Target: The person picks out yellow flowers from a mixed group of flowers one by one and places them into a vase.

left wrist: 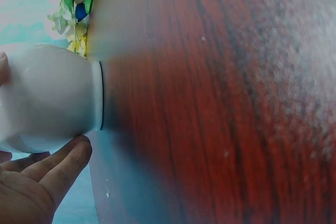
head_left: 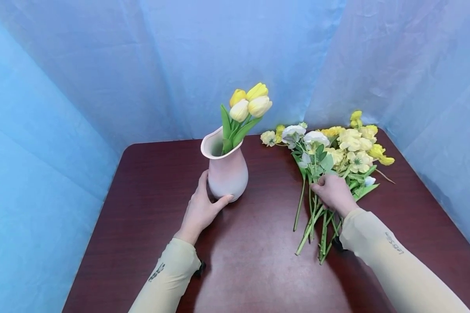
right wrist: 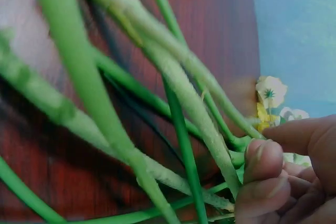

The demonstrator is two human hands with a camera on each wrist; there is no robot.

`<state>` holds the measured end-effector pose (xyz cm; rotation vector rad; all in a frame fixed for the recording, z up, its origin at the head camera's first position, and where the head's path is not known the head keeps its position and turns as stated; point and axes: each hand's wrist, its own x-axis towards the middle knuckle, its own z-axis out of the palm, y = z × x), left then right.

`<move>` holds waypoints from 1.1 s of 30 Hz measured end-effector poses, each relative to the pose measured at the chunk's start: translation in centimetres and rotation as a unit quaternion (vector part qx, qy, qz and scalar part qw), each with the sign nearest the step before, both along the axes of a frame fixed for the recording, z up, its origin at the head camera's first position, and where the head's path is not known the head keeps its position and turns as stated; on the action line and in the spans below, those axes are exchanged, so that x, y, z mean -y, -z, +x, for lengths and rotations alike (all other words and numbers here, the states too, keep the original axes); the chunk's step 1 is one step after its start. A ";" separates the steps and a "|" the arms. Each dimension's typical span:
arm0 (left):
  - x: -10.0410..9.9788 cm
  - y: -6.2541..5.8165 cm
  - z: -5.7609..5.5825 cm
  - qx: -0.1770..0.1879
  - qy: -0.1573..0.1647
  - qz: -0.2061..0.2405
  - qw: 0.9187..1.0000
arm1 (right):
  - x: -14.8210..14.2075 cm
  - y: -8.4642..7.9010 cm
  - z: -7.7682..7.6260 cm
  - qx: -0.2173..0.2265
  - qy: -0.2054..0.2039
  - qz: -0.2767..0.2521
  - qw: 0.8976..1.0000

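Note:
A pale pink and grey vase (head_left: pixel 229 176) stands upright on the table in the head view, holding yellow and cream tulips (head_left: pixel 250 102) that lean right. My left hand (head_left: pixel 203 208) grips its lower body, thumb in front and fingers at the left side. The left wrist view shows those fingertips (left wrist: pixel 79 150) against the vase (left wrist: pixel 50 98) near its base. At the right, my right hand (head_left: pixel 334 193) pinches a stem among the pile of flowers. Green stems (right wrist: pixel 194 93) cross in front of that hand (right wrist: pixel 294 177) in the right wrist view; exactly which it holds is partly hidden.
White blooms (head_left: pixel 316 139) and pale yellow flowers (head_left: pixel 350 141) lie heaped at the table's back right, their cut stems (head_left: pixel 309 230) pointing toward the front. Blue cloth (head_left: pixel 239 43) hangs behind and beside the dark red wooden table (head_left: pixel 152 182).

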<state>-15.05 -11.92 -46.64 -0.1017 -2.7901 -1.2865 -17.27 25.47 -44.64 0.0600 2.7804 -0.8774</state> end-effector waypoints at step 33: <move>0.0 0.4 -0.3 -0.001 -0.004 -0.010 1.000 | 9.5 0.4 -1.5 -0.005 -0.081 -0.044 0.996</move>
